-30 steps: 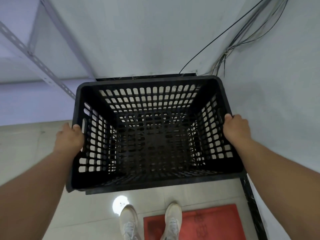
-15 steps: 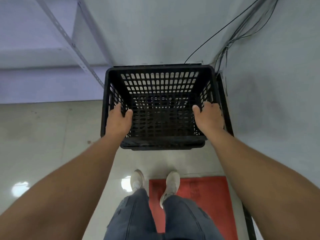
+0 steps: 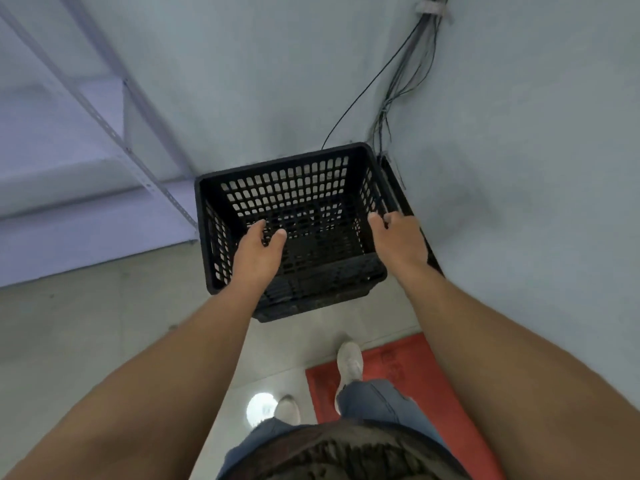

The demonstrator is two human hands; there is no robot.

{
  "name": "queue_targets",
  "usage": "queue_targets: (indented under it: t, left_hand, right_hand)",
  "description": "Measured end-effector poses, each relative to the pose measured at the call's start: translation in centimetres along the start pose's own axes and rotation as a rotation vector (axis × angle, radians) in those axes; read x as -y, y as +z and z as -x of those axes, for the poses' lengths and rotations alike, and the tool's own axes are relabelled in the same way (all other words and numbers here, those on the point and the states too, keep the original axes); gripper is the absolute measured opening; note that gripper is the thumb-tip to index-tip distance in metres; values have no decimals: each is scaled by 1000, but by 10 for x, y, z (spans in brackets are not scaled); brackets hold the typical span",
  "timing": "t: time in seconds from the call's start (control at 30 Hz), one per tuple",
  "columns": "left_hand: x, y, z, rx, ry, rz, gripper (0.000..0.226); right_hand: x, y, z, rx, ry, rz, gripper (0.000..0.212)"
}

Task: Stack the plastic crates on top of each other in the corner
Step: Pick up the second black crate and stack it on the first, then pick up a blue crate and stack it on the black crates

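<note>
A black perforated plastic crate sits in the corner where the two walls meet. It rests on a second black crate, of which only the front edge shows below it. My left hand hovers over the inside of the top crate, away from its left rim, with fingers relaxed and holding nothing. My right hand is above the crate's right rim, its fingers loosely curled; no grip on the rim shows.
A purple-grey metal shelf rack stands left of the crates. Loose cables hang down the corner behind them. A red mat lies on the tiled floor under my right shoe.
The crate has gone down into the corner onto the other crate. Both hands have come off its side rims, and I have stepped back a little.
</note>
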State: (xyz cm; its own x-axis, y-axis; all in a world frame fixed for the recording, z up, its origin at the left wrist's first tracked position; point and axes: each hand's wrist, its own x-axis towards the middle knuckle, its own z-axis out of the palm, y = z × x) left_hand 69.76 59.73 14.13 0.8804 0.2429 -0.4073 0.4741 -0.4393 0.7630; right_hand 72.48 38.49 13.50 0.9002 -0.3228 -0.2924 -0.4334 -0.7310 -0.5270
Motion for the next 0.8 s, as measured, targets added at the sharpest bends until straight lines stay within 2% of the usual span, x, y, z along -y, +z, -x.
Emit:
queue_targets:
  t: [0.03, 0.2, 0.4, 0.8]
  left_hand:
    - [-1, -3, 2, 19, 28, -9, 61]
    - [-9, -13, 21, 119, 166, -52, 64]
    - [-17, 8, 53, 293, 279, -101, 64]
    - [-19, 96, 190, 652, 502, -274, 59]
  right_hand:
    - [-2, 0, 9, -19, 5, -14, 42]
    - [-8, -5, 58, -85, 124, -79, 61]
    - [-42, -31, 123, -231, 251, -164, 51]
    - [-169, -65, 275, -525, 625, -331, 51]
